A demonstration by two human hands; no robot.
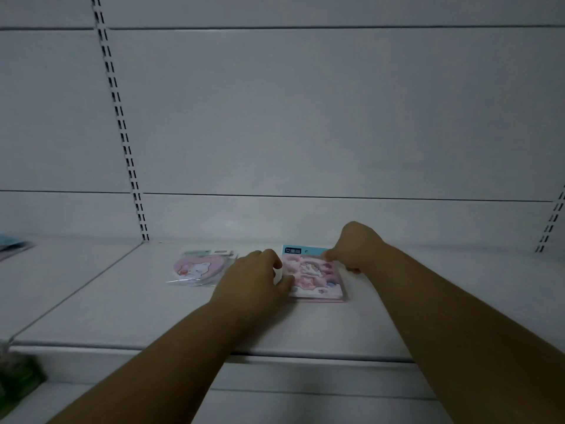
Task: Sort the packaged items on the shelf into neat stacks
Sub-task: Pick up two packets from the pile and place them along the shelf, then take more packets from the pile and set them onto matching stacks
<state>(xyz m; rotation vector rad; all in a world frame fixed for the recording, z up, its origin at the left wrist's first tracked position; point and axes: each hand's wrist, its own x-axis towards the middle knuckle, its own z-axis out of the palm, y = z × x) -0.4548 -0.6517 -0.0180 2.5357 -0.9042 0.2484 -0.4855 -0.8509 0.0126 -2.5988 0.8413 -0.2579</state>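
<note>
A square pink packaged item (312, 275) with a blue header card lies flat on the white shelf (122, 301), on top of at least one similar pack. My left hand (253, 280) grips its left edge and my right hand (354, 249) pinches its top right corner. Just to the left lies a small pile of heart-shaped pink packs (198, 267) in clear plastic sleeves, partly hidden behind my left hand.
The shelf's back wall carries slotted uprights (134, 185). On the neighbouring shelf at far left a bluish pack (12, 244) pokes in. A dark green item (18, 381) sits low at the left, below the shelf's front lip (305, 356).
</note>
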